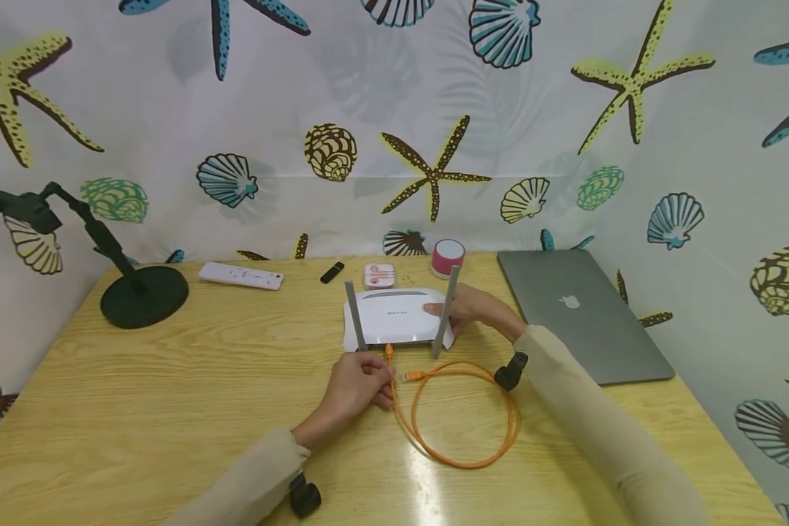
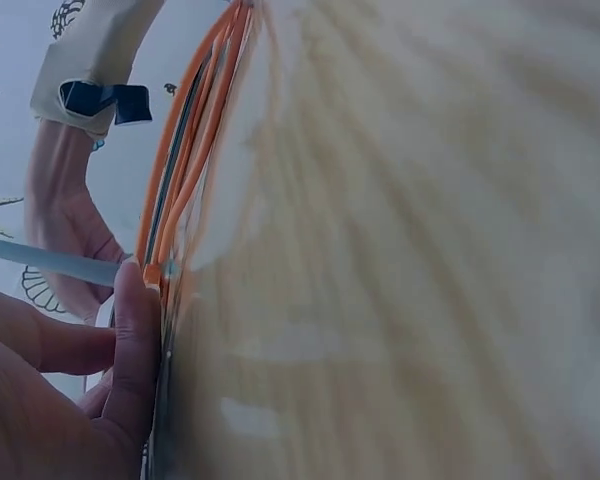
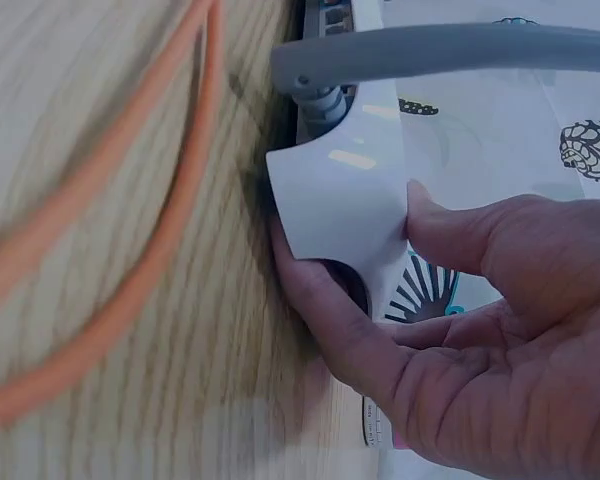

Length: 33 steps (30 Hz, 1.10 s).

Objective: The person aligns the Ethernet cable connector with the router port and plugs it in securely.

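Note:
A white router with two grey antennas lies on the table. My right hand grips its right end, thumb on top and a finger under the edge; the right wrist view shows the router's corner between thumb and finger. One plug of an orange network cable is at the router's near side, among its ports. Just below that plug, my left hand pinches the cable. The cable's other plug lies loose beside the left fingertips. In the left wrist view the left hand partly hides its grasp.
A closed grey laptop lies at the right. Behind the router are an earphone case, a pink-and-white round item and a black USB stick. Further left are a white remote and a dark desk lamp.

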{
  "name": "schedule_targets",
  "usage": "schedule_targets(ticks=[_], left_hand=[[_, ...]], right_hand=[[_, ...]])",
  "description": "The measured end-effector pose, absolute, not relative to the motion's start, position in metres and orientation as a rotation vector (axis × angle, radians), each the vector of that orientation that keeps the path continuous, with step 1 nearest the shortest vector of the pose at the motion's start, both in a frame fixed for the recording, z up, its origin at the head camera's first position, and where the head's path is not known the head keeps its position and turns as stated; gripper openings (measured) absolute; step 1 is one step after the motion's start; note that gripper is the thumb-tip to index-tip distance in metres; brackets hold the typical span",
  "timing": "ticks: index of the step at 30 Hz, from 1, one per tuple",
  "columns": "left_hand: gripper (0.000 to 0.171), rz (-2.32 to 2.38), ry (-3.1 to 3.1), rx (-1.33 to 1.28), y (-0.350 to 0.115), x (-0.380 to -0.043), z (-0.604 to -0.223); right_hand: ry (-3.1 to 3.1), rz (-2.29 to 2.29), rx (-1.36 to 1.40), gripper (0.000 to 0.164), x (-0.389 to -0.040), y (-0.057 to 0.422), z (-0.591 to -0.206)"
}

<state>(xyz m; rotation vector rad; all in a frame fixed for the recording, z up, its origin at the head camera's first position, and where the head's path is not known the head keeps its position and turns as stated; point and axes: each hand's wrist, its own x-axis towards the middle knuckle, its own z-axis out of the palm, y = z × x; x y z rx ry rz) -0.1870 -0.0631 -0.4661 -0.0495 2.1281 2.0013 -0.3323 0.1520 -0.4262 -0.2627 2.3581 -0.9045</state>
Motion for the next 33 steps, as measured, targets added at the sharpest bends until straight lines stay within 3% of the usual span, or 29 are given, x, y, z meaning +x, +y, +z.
schedule_targets(ticks=[16,25,33], left_hand=[[0.009,2.074,2.098,-0.182,-0.055,-0.186,-0.471],[0.016,1.856,2.252,0.007,-0.066,-0.188,-0.465],[0.019,1.650,2.287,0.093,-0.073,-0.191,-0.456]], right_hand=[[2.324,-0.947,-0.329,0.042,-0.329,0.159,-0.428],[2.326,-0.922,-0.316,0.043,-0.332,0.160,-0.428],[2.463,-0.630,-0.319,0.051,-0.331,0.153,-0.423]])
